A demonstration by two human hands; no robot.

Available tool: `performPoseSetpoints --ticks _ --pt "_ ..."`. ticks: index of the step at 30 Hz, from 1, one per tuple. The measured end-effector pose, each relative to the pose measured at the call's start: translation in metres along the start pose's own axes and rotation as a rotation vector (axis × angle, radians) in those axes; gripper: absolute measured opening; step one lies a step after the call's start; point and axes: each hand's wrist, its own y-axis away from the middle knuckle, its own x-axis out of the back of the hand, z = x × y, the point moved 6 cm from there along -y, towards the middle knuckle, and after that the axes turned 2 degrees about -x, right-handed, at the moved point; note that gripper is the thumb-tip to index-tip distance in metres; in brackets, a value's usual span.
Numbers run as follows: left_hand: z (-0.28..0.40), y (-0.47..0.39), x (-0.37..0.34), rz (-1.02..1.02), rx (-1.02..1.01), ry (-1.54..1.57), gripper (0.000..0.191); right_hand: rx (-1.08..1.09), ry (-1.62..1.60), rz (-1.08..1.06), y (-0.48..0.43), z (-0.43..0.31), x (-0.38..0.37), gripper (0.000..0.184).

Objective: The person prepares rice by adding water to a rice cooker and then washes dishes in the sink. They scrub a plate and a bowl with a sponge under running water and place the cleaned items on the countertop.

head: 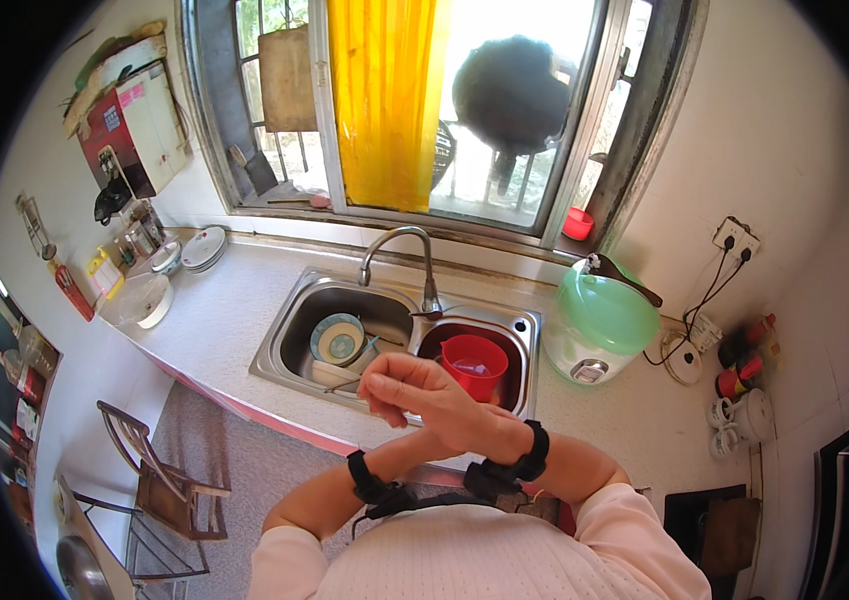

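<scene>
My forearms cross in front of the sink, each wrist in a black strap. My right hand [421, 394] lies on top, its fingers loosely bent, with nothing visible in it. Beneath its wrist is my left hand [443, 442], mostly hidden. Beyond them is a steel double sink [282, 356]. Its left basin holds a patterned bowl [338, 339], a pale dish [331, 374] and thin utensils. A red plastic jug [475, 367] stands in a dark red basin [436, 334] on the right side. The faucet [428, 277] arches up behind.
A green-lidded rice cooker [597, 330] stands right of the sink, near plugged-in cords [717, 281]. At the counter's left are stacked plates [205, 247], a white bowl [154, 301] and bottles. White cups [723, 427] sit far right. A wooden chair [162, 487] is on the floor at left.
</scene>
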Motion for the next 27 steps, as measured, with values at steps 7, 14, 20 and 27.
performPoseSetpoints --ticks 7,14,20,27 --pt "0.08 0.02 -0.049 -0.187 -0.238 -0.529 0.049 -0.096 -0.17 -0.058 0.003 0.023 -0.046 0.022" --pt "0.081 -0.015 -0.08 -0.359 -0.752 -0.989 0.02 -0.169 -0.355 -0.074 0.006 0.026 -0.052 0.02" --pt "0.07 -0.04 -0.088 -0.295 -0.802 -1.155 0.015 -0.056 -0.235 -0.106 0.008 0.016 -0.037 0.02" --pt "0.029 -0.051 -0.049 -0.298 -0.04 -0.539 0.028 0.448 0.595 0.277 0.013 -0.032 0.023 0.012"
